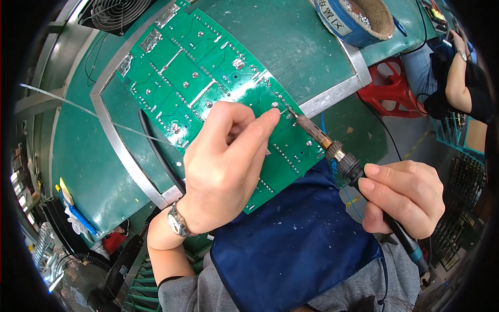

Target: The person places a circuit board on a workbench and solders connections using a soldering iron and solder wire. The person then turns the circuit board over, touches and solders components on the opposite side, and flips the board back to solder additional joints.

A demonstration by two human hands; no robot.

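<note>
Over the green bench (78, 166), a printed circuit board (218, 78) lies solder side up across a metal frame (115, 136), its lower corner near the blue apron (291, 244). The left hand (221, 161) pinches thin solder wire (284, 110) between thumb and forefinger above the board's right edge. The right hand (405, 195) grips a soldering iron (340, 156), its tip close to the wire's end; whether they touch is too small to tell. A round blue pot (358, 39) stands beyond, near a red stool (387, 88).
</note>
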